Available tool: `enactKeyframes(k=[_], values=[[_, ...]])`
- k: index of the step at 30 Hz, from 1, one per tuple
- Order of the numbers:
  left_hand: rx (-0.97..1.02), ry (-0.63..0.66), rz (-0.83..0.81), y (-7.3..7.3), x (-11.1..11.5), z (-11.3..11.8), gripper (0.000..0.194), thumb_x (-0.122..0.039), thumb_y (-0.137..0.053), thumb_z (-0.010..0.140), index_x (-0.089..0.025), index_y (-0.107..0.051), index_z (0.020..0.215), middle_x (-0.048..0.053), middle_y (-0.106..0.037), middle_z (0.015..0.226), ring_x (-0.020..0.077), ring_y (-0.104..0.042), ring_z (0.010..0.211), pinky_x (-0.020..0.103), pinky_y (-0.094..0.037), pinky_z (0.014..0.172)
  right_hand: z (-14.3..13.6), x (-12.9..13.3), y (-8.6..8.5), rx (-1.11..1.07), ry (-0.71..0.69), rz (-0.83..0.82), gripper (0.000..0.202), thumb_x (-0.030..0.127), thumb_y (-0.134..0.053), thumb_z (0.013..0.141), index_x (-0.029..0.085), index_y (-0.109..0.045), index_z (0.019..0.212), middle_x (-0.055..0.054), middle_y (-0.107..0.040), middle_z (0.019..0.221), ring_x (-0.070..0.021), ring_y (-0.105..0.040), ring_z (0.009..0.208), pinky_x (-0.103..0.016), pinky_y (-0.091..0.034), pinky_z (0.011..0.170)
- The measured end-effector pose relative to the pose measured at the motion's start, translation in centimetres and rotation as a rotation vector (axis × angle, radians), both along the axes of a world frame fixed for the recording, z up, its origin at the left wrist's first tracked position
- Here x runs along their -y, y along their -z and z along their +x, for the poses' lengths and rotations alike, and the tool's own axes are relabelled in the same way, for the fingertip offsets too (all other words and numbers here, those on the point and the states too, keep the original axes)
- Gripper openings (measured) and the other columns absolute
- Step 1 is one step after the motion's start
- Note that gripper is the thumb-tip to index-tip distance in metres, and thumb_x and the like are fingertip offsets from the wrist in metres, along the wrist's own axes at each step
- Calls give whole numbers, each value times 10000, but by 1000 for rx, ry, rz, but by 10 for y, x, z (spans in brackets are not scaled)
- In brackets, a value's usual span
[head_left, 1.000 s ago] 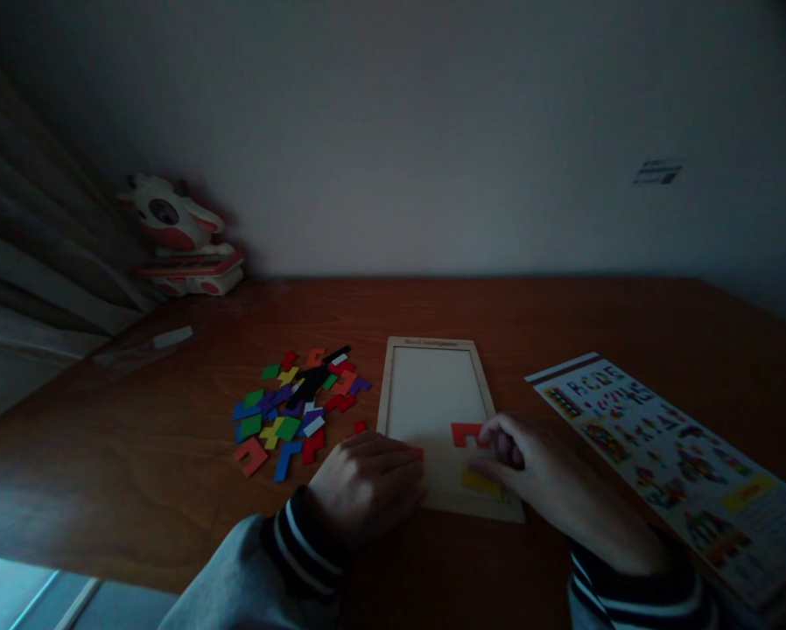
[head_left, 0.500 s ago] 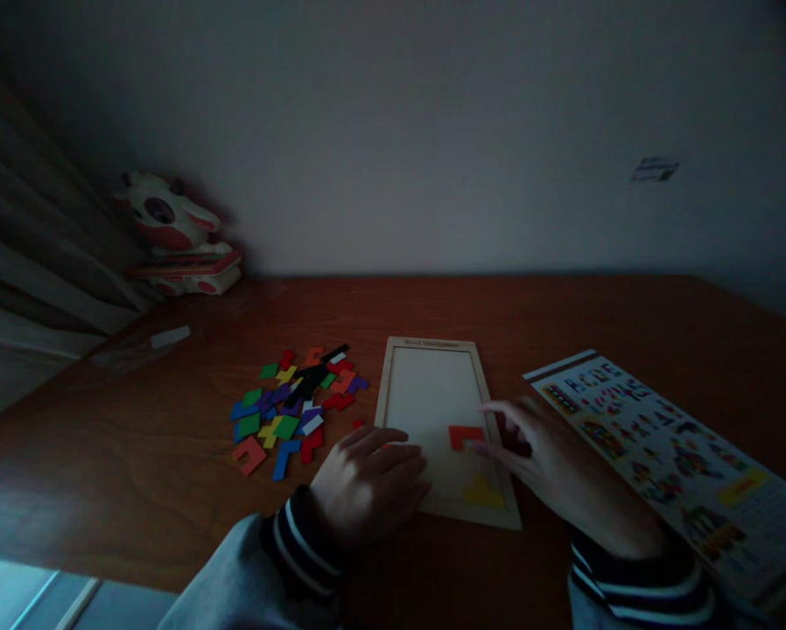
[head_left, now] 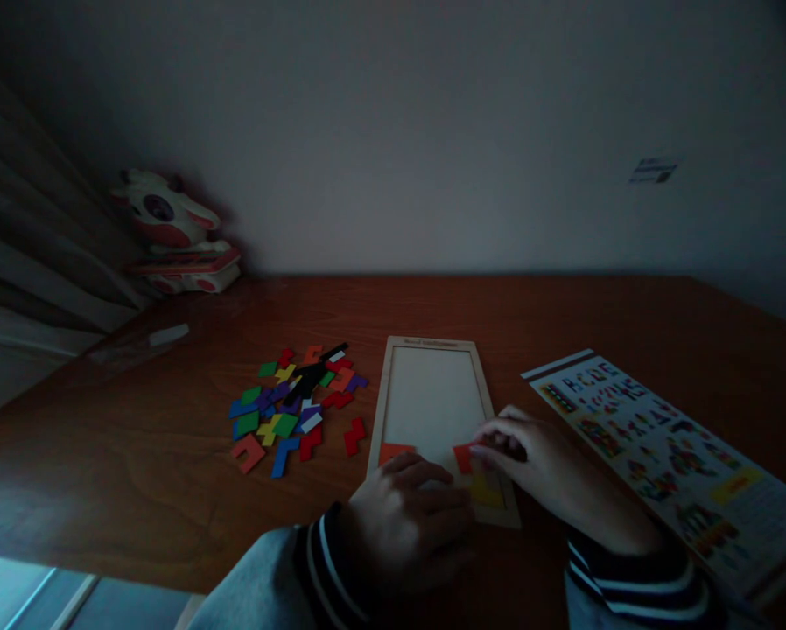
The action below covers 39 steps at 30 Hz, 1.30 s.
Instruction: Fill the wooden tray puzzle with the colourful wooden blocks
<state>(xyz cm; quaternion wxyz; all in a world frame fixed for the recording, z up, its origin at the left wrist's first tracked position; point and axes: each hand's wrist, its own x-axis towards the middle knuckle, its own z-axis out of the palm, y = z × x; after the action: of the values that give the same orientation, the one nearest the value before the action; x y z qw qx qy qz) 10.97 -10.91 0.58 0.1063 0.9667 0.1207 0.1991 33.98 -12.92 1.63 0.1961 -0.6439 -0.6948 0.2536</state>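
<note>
A shallow wooden puzzle tray (head_left: 376,437) lies in front of me. My right hand (head_left: 524,451) pinches an orange puzzle piece (head_left: 464,458) between thumb and fingers, low in the tray's right side. Just below that piece, a yellow puzzle piece (head_left: 486,492) sits in the lower right corner, partly covered. My left hand (head_left: 414,521) rests over the tray's lower part, palm down, with fingers stretched out and slightly bent. What lies under its fingertips is hidden. Another orange piece (head_left: 396,452) shows at the tray's left side, just beyond the left knuckles.
Loose coloured puzzle pieces (head_left: 288,426) lie heaped left of the tray, with a red piece (head_left: 354,437) apart from them. A printed pattern sheet (head_left: 669,455) lies on the right. A cow-shaped toy (head_left: 183,236) stands at the back left of the wooden table (head_left: 150,472).
My left hand has moved right and nearer to me, uncovering the left orange piece and the red piece. My right hand has closed on the other orange piece, which sits closer to the yellow one.
</note>
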Motion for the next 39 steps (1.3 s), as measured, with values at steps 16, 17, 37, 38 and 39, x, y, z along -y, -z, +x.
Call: enactKeyframes(k=[16, 17, 37, 38, 39], values=[[-72, 20, 21, 0, 0, 0, 259, -394, -538, 952, -200, -639, 1091, 60, -735, 1040, 199, -647, 1034, 319, -489, 838, -4, 0, 11, 2, -6, 6, 126, 311, -613, 857, 232, -653, 768, -10, -635, 734, -149, -582, 639, -258, -438, 587], [-87, 21, 29, 0, 0, 0, 262, -406, -543, 949, -203, -644, 1080, 64, -734, 1043, 199, -648, 1039, 314, -495, 845, -4, -1, 14, -7, -13, 2, 138, 318, -614, 850, 234, -656, 749, -12, -636, 722, -149, -581, 627, -258, -440, 579], [-104, -831, -193, -27, -53, -119, 197, -342, -611, 892, -213, -696, 1015, 75, -701, 1015, 233, -680, 913, 363, -545, 809, -22, -7, 19, 21, -80, -4, 284, 524, -528, 864, 312, -703, 794, -46, -740, 817, -223, -712, 725, -302, -561, 644], [-116, -922, -208, -27, -53, -132, 238, -382, -629, 876, -212, -690, 1031, 85, -687, 1053, 242, -675, 919, 379, -540, 820, -26, -8, 21, 29, -99, 1, 278, 514, -523, 874, 310, -701, 809, -45, -736, 842, -217, -710, 746, -301, -560, 663], [-137, -997, -222, -27, -52, -145, 293, -410, -667, 836, -213, -679, 1053, 91, -675, 1076, 248, -669, 917, 384, -536, 820, -31, -9, 22, 39, -119, 9, 271, 502, -520, 883, 308, -699, 823, -43, -731, 863, -212, -707, 761, -301, -558, 676]])
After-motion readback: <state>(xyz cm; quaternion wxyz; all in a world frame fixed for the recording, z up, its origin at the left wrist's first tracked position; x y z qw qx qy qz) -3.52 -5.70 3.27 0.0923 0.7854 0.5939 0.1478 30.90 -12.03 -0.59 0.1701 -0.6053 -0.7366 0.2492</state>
